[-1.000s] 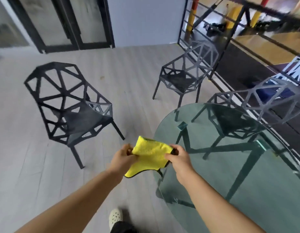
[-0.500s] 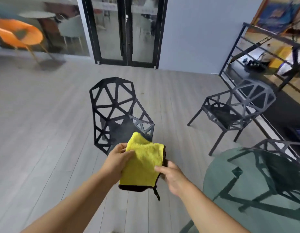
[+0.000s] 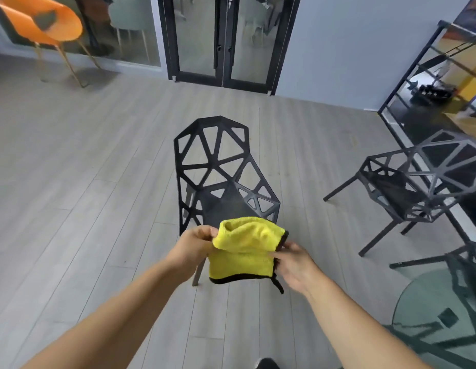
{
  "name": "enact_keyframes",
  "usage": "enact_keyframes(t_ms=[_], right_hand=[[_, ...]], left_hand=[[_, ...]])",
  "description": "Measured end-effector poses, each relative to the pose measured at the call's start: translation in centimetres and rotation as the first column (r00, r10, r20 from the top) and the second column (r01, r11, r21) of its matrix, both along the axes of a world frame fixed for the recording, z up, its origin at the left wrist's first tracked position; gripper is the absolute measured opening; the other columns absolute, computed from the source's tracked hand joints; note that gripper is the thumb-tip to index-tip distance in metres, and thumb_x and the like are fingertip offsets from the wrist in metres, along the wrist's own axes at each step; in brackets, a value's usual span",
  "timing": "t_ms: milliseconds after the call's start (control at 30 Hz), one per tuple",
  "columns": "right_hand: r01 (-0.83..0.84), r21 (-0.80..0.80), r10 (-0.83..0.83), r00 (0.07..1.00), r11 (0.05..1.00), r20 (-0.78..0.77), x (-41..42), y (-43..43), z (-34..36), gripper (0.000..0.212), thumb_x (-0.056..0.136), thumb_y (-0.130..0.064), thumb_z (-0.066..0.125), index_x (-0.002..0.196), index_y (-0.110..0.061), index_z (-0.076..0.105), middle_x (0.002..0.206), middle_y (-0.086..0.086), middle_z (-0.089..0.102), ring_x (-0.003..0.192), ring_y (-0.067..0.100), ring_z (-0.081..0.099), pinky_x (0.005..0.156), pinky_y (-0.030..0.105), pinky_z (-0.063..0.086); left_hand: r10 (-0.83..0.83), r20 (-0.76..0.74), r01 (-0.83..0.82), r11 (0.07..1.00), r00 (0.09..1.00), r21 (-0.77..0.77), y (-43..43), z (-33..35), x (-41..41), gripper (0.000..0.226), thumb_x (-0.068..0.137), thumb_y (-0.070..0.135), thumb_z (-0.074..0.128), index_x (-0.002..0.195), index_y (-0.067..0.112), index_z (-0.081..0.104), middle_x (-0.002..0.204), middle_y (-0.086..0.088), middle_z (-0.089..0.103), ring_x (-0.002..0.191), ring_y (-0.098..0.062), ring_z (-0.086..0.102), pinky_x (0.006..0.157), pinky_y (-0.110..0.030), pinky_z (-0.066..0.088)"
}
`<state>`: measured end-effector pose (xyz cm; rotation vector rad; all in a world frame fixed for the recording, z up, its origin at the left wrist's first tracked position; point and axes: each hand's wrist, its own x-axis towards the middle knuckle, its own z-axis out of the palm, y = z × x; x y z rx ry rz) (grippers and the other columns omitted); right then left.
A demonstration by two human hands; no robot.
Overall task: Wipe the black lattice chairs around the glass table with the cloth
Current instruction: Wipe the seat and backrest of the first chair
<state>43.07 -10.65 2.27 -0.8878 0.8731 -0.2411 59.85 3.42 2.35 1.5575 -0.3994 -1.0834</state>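
Note:
A yellow cloth with a black hem hangs folded between my two hands. My left hand pinches its upper left edge and my right hand grips its right edge. Directly beyond the cloth stands a black lattice chair, its seat facing me and partly hidden by the cloth. A second black lattice chair stands to the right. The glass table shows at the lower right corner.
Grey plank floor spreads to the left and ahead. An orange chair stands at the far left by glazed walls. Black-framed glass doors are straight ahead. A black railing runs along the right side.
My view has swung left, so the near lattice chair now sits centred and the table has slid to the lower right. The cloth's top edge has been folded over between my hands.

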Motion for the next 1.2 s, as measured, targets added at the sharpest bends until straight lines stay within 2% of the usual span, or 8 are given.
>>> enact_keyframes(t_ms=[100, 267, 500, 600, 733, 867, 1000, 1200], right_hand=[[-0.078, -0.041, 0.074, 0.993, 0.996, -0.093, 1.8, -2.1, -0.7, 0.037, 0.091, 0.007, 0.042, 0.072, -0.011, 0.070, 0.078, 0.007, 0.070, 0.069, 0.023, 0.063, 0.052, 0.026, 0.052], [-0.223, -0.144, 0.188, 0.957, 0.964, -0.223, 5.6, -6.0, -2.5, 0.047, 0.091, 0.011, 0.043, 0.065, -0.017, 0.070, 0.078, 0.004, 0.069, 0.067, 0.017, 0.060, 0.054, 0.024, 0.048], [-0.194, -0.075, 0.172, 0.957, 0.978, -0.233, 12.5, -12.8, -4.6, 0.059, 0.080, 0.025, 0.032, 0.045, -0.012, 0.062, 0.066, 0.003, 0.067, 0.052, 0.015, 0.062, 0.046, 0.019, 0.046], [-0.188, 0.015, 0.186, 0.958, 0.982, -0.220, 15.0, -15.9, -5.3, 0.050, 0.086, 0.017, 0.030, 0.065, -0.010, 0.067, 0.074, 0.011, 0.068, 0.057, 0.020, 0.061, 0.049, 0.023, 0.046], [-0.075, 0.234, 0.103, 0.989, 0.969, -0.111, 17.7, -19.0, -6.8, 0.023, 0.092, -0.015, 0.047, 0.107, -0.010, 0.064, 0.088, 0.014, 0.071, 0.078, 0.027, 0.067, 0.068, 0.037, 0.053], [-0.075, 0.366, 0.167, 0.959, 0.927, -0.227, 19.6, -20.1, -9.1, 0.043, 0.096, -0.041, 0.042, 0.093, -0.008, 0.069, 0.098, 0.017, 0.069, 0.090, 0.030, 0.062, 0.076, 0.039, 0.047], [-0.094, 0.577, 0.267, 0.938, 0.811, -0.222, 21.2, -19.9, -11.5, 0.085, 0.075, -0.083, 0.033, 0.115, -0.015, 0.065, 0.114, 0.012, 0.068, 0.112, 0.029, 0.056, 0.093, 0.042, 0.041], [0.078, 0.706, 0.152, 0.954, 0.704, -0.257, 26.2, -17.9, -14.0, 0.114, 0.055, -0.094, 0.041, 0.134, -0.011, 0.046, 0.138, 0.019, 0.046, 0.124, 0.039, 0.047, 0.093, 0.062, 0.042]], left_hand=[[-0.027, -0.031, 0.027, 1.000, 0.999, 0.008, -1.1, -0.9, 2.7, 0.037, 0.077, -0.023, 0.053, 0.062, 0.009, 0.066, 0.085, -0.011, 0.071, 0.082, -0.020, 0.067, 0.075, -0.034, 0.054], [-0.097, -0.069, 0.102, 0.992, 0.993, 0.072, -3.5, -1.7, 6.2, 0.041, 0.086, -0.020, 0.039, 0.067, 0.008, 0.062, 0.073, -0.007, 0.066, 0.065, -0.015, 0.065, 0.062, -0.028, 0.057], [0.140, -0.200, -0.112, 0.983, 0.970, 0.148, -10.3, -2.8, 10.5, 0.029, 0.084, -0.005, 0.038, 0.070, 0.005, 0.061, 0.078, -0.012, 0.060, 0.069, -0.022, 0.061, 0.062, -0.030, 0.054], [0.164, -0.238, -0.127, 0.978, 0.957, 0.163, -13.0, -3.6, 12.0, 0.015, 0.076, 0.021, 0.064, 0.086, 0.011, 0.061, 0.087, -0.008, 0.057, 0.074, -0.020, 0.057, 0.061, -0.028, 0.049], [0.160, -0.273, -0.116, 0.978, 0.949, 0.172, -15.8, -4.8, 13.8, 0.039, 0.085, -0.001, 0.062, 0.115, 0.024, 0.060, 0.118, -0.007, 0.052, 0.086, -0.020, 0.059, 0.063, -0.025, 0.051], [0.291, -0.404, -0.250, 0.956, 0.867, 0.151, -17.5, -5.9, 15.6, 0.046, 0.084, -0.011, 0.055, 0.119, 0.018, 0.060, 0.115, -0.014, 0.053, 0.072, -0.019, 0.061, 0.055, -0.026, 0.052], [0.390, -0.517, -0.359, 0.919, 0.762, 0.164, -18.5, -7.4, 17.3, 0.043, 0.084, -0.011, 0.054, 0.120, 0.011, 0.057, 0.107, -0.020, 0.058, 0.072, -0.025, 0.066, 0.056, -0.032, 0.055], [0.462, -0.602, -0.436, 0.877, 0.652, 0.201, -19.5, -11.1, 20.4, 0.037, 0.086, -0.007, 0.053, 0.120, 0.009, 0.056, 0.091, -0.014, 0.062, 0.074, -0.023, 0.057, 0.061, -0.032, 0.049]])
